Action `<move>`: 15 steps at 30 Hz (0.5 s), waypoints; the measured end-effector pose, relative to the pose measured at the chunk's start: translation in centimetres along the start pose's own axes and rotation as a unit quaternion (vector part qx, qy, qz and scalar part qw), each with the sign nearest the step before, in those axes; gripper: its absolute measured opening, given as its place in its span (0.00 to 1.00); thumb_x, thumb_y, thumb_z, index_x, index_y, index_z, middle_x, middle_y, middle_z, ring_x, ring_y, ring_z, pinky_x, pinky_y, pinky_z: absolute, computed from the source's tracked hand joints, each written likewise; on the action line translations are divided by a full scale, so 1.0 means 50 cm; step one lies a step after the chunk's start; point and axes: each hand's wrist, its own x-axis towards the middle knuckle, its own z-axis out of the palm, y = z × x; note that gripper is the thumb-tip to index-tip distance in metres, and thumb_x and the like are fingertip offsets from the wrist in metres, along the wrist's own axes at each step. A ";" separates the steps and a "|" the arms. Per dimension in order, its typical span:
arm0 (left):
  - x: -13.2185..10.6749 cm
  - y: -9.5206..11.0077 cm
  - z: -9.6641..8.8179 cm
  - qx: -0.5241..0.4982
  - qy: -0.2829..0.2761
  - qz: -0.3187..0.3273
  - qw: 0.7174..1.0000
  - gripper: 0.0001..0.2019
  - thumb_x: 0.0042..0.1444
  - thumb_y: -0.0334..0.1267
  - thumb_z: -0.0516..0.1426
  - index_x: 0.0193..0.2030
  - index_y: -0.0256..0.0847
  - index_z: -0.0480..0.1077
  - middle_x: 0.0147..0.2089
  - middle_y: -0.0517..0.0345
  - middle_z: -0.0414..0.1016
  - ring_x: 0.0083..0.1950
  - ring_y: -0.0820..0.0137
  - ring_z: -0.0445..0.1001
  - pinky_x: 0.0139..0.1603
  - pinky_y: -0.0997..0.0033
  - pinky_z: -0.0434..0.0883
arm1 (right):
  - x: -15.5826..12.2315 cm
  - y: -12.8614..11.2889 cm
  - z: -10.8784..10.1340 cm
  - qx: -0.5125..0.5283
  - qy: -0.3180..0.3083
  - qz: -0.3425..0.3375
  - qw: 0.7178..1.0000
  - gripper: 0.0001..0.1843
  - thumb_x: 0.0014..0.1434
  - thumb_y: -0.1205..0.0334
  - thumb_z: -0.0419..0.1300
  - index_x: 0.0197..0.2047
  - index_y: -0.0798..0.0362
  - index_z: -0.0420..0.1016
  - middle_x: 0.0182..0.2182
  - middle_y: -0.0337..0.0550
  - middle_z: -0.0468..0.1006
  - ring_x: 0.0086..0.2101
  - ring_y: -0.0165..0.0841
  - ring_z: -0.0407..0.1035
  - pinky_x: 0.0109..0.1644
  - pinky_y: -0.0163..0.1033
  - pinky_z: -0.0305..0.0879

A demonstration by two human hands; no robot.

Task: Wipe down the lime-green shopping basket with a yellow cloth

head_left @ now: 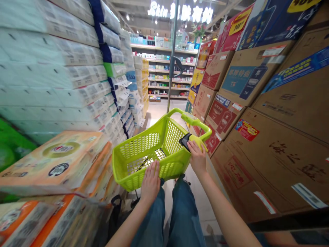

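Note:
A lime-green plastic shopping basket (174,166) with latticed sides stands in front of my legs, its long handle (191,118) raised at the far right end. No goods show inside it. My left hand (151,181) lies against the near side, fingers straight and fingertips at the rim; its thumb is hidden. At the basket's right end, my right hand (198,157) has its fingers curled over a yellow and black piece (185,140). Whether that piece belongs to the basket I cannot tell.
Tall stacks of wrapped tissue packs (77,75) line the left, with orange packs (69,154) nearer. Cardboard cartons (272,147) wall the right side. A thin metal post (172,61) rises beyond the basket. Stocked shelves (167,70) stand at the aisle's far end.

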 end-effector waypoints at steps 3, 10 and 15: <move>-0.003 0.014 0.007 0.007 0.009 -0.023 1.000 0.39 0.60 0.26 0.48 0.76 0.37 0.35 0.74 0.45 0.53 0.73 0.58 0.55 0.72 0.53 0.57 | 0.000 0.006 -0.004 0.008 -0.006 -0.003 1.000 0.36 0.54 0.79 0.48 0.64 0.49 0.67 0.63 0.42 0.70 0.65 0.36 0.60 0.71 0.53 0.43; 0.000 0.035 0.001 -0.009 0.000 -0.040 0.999 0.38 0.58 0.25 0.48 0.75 0.34 0.40 0.76 0.48 0.48 0.76 0.59 0.48 0.73 0.54 0.54 | -0.019 -0.051 0.005 0.018 -0.034 0.035 0.999 0.37 0.53 0.80 0.47 0.65 0.51 0.67 0.64 0.43 0.68 0.66 0.37 0.58 0.71 0.55 0.38; -0.002 0.029 -0.007 -0.024 -0.015 -0.033 0.999 0.37 0.56 0.25 0.48 0.74 0.32 0.44 0.76 0.48 0.48 0.76 0.62 0.45 0.74 0.56 0.51 | -0.077 -0.198 0.048 0.059 -0.093 -0.009 0.994 0.36 0.56 0.79 0.47 0.67 0.51 0.64 0.65 0.45 0.67 0.66 0.36 0.56 0.71 0.52 0.39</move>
